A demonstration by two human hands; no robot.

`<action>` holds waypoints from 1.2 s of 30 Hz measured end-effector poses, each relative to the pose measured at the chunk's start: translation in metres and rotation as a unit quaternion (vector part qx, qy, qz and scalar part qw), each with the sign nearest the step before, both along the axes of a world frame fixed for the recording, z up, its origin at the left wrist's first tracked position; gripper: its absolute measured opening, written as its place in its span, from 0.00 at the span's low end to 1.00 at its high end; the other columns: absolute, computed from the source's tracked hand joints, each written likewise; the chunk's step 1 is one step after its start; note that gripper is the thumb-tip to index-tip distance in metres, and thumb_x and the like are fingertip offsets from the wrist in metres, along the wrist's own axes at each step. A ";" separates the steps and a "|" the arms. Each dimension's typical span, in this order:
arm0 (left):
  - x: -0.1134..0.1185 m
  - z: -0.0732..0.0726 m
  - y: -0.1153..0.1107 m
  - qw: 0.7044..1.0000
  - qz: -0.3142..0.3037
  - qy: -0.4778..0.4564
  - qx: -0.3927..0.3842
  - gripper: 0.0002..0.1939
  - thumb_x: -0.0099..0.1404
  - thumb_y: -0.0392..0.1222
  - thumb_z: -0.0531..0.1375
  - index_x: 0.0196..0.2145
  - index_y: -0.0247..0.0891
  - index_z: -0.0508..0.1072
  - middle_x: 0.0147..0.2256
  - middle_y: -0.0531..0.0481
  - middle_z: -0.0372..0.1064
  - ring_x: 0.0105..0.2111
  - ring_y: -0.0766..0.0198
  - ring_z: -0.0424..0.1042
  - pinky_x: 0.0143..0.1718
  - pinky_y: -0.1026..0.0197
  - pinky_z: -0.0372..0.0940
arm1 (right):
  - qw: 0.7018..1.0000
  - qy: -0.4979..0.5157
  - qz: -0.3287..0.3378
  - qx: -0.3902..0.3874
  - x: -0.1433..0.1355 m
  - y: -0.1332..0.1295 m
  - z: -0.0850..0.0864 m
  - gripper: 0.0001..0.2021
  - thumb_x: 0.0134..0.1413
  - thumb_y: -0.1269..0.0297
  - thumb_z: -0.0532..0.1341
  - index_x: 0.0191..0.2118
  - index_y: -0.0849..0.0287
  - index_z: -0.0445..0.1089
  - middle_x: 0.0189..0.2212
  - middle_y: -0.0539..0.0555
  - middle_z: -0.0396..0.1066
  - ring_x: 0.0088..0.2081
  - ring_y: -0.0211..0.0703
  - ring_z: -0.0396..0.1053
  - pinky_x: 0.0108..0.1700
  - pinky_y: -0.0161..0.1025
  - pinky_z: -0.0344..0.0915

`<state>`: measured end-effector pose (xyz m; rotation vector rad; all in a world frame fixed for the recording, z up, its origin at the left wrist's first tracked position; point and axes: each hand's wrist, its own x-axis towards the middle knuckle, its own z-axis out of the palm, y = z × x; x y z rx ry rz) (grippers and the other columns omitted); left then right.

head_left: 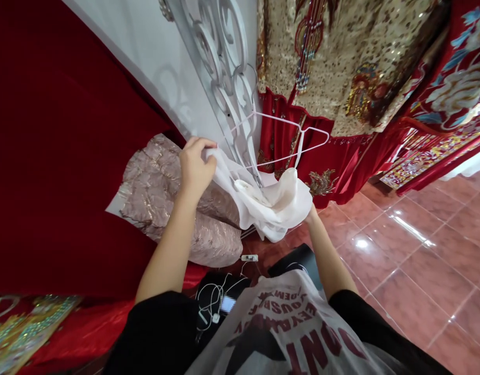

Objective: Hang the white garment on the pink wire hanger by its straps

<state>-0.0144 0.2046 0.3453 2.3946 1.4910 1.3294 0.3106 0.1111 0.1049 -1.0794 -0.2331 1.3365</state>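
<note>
Watching remotely, I saw the left hand gripping the white garment at left; right hand mostly hidden, couldn't tell its grip. Pink hanger lay on far side.

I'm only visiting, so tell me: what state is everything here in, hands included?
White garment: bunched, a strap running up to the hanger
Hanger: slanting, mostly bare
Left hand: curled, gripping the white garment
Right hand: mostly hidden behind the white garment, grip unclear
Pink patterned cloth: bulging in folds
Gold sequined cloth: hanging
Small screen: lit
White cord: loosely looped
Tiled floor: glossy
</note>
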 end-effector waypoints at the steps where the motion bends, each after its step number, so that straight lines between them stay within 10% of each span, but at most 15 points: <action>1: -0.001 0.001 0.001 1.000 0.004 0.001 0.008 0.18 0.59 0.22 0.59 0.40 0.41 0.79 0.46 0.46 0.77 0.50 0.52 0.77 0.59 0.49 0.71 | 0.999 0.032 0.004 -0.005 0.005 0.009 0.002 0.07 0.59 0.62 0.64 0.41 0.54 0.77 0.34 0.54 0.83 0.40 0.50 0.82 0.46 0.45 0.81; 9: -0.027 0.011 -0.006 0.998 0.061 -0.017 0.006 0.18 0.57 0.23 0.59 0.38 0.42 0.79 0.41 0.46 0.75 0.45 0.52 0.77 0.55 0.46 0.73 | 0.995 0.079 -0.035 0.046 0.068 0.022 0.039 0.04 0.58 0.60 0.65 0.37 0.53 0.74 0.30 0.54 0.82 0.39 0.53 0.82 0.49 0.51 0.81; 17: -0.006 0.006 0.007 0.998 0.017 -0.055 -0.038 0.15 0.64 0.30 0.62 0.46 0.42 0.78 0.48 0.45 0.77 0.49 0.55 0.78 0.50 0.53 0.75 | 0.991 -0.010 -0.020 0.134 0.041 0.025 0.092 0.12 0.50 0.52 0.65 0.28 0.52 0.66 0.24 0.52 0.71 0.34 0.53 0.76 0.48 0.53 0.78; 28: 0.001 0.006 -0.016 0.999 0.018 -0.022 0.020 0.06 0.69 0.35 0.63 0.43 0.42 0.76 0.49 0.43 0.74 0.56 0.50 0.73 0.61 0.46 0.70 | 0.954 -0.063 -0.124 0.265 0.045 0.022 0.122 0.13 0.49 0.49 0.64 0.30 0.50 0.63 0.28 0.51 0.68 0.40 0.52 0.75 0.57 0.55 0.75; 32: -0.009 -0.009 -0.024 0.997 0.045 -0.063 0.016 0.12 0.71 0.32 0.56 0.47 0.43 0.75 0.53 0.41 0.72 0.56 0.52 0.73 0.56 0.50 0.73 | 0.970 -0.089 -0.063 0.219 0.051 0.020 0.124 0.17 0.51 0.43 0.64 0.34 0.52 0.68 0.32 0.55 0.73 0.44 0.57 0.78 0.53 0.58 0.76; 36: -0.026 -0.029 -0.017 0.994 0.067 -0.081 -0.026 0.13 0.67 0.36 0.62 0.50 0.43 0.71 0.53 0.40 0.72 0.52 0.52 0.74 0.56 0.50 0.71 | 0.979 -0.145 0.030 0.137 0.060 0.016 0.132 0.22 0.42 0.58 0.70 0.47 0.54 0.74 0.32 0.51 0.76 0.36 0.54 0.78 0.47 0.56 0.78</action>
